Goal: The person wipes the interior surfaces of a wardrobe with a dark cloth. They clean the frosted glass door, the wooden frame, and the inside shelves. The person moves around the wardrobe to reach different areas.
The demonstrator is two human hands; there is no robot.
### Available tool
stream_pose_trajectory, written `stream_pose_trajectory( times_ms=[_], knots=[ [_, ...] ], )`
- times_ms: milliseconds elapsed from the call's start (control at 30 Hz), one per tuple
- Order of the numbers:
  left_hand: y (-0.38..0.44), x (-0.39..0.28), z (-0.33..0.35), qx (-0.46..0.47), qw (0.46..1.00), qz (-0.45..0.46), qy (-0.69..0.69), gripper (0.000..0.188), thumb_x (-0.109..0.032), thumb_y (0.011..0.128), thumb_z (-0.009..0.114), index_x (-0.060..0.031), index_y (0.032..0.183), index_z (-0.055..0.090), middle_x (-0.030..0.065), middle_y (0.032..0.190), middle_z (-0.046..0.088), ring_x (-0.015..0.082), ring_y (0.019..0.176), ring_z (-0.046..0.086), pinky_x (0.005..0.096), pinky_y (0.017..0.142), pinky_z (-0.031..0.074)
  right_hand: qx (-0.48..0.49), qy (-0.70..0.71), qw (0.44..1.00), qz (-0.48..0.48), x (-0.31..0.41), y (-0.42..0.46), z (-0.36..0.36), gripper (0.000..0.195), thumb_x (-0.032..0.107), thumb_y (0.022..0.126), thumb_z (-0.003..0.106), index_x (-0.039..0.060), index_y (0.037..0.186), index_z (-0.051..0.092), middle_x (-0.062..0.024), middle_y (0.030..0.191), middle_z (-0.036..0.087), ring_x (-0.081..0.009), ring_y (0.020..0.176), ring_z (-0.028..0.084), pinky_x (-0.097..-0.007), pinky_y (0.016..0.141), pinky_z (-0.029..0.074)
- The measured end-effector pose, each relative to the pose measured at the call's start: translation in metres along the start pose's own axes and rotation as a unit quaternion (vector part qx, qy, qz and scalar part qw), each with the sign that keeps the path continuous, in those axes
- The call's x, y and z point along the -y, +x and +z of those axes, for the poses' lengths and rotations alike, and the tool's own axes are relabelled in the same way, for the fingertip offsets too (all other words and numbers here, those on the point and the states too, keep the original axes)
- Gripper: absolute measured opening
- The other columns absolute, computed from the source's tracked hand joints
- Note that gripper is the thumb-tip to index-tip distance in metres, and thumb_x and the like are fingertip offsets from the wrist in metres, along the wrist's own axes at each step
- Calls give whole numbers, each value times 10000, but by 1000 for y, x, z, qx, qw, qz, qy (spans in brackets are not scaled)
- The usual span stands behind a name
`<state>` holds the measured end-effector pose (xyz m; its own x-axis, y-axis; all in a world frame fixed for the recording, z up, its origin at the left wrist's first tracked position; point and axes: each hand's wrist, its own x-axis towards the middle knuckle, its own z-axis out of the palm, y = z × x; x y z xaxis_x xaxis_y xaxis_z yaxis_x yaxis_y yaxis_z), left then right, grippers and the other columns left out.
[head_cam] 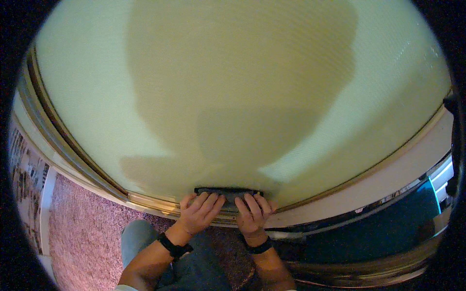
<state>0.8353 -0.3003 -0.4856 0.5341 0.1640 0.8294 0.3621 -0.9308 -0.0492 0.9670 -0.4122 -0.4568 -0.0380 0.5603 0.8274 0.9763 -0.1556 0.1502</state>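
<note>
Both my hands are at the lower edge of a large pale greenish panel (236, 72). Fingers of my left hand (199, 212) press on the left part of a dark grey, black-edged piece (230, 199), perhaps a cloth or pad. On its right part rest the bent fingers of my right hand (253, 214). The piece lies flat against the panel, and its lower part is partly hidden by the fingers. A light-coloured bottom rail (156, 204) runs just under the hands. Black bands circle both wrists.
A metal-edged frame (69, 134) bounds the panel at left. Pinkish carpet (83, 225) spreads below, by a white baseboard (47, 211). My knee (138, 236) in blue trousers is close to the rail. At right stands a dark glossy screen-like surface (371, 225).
</note>
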Motion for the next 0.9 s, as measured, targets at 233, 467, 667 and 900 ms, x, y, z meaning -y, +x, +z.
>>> stream_pose_trajectory(
  times_ms=[233,467,667,900],
  knots=[
    [97,25,-61,-119,991,-50,21,301,-196,758,537,-182,1041,639,-27,1070,584,124,986,523,370,931,261,-135,-24,990,30,1,108,-28,231,130,782,564,193,996,626,-34,1081,567,-241,983,492,-401,816,369],
    [85,47,-66,-162,981,-99,-23,318,-139,714,556,-166,1019,639,-13,1026,588,146,930,542,376,904,280,-112,-8,994,15,27,119,-13,247,105,780,547,204,992,626,1,1103,558,-223,1027,466,-397,836,340],
    [-23,51,-32,-44,993,-105,-14,324,-131,712,544,-167,1023,629,-1,1032,592,163,949,543,373,881,316,18,10,997,-77,53,46,15,203,72,793,548,162,956,631,-20,1065,562,-230,968,489,-405,846,347],
    [68,88,-90,-156,980,-114,49,338,-141,719,540,-167,1044,630,-3,1056,588,160,974,548,376,928,266,-102,13,994,-21,67,139,1,229,140,817,529,225,1010,619,25,1158,535,-203,1021,456,-399,846,321]
  ],
)
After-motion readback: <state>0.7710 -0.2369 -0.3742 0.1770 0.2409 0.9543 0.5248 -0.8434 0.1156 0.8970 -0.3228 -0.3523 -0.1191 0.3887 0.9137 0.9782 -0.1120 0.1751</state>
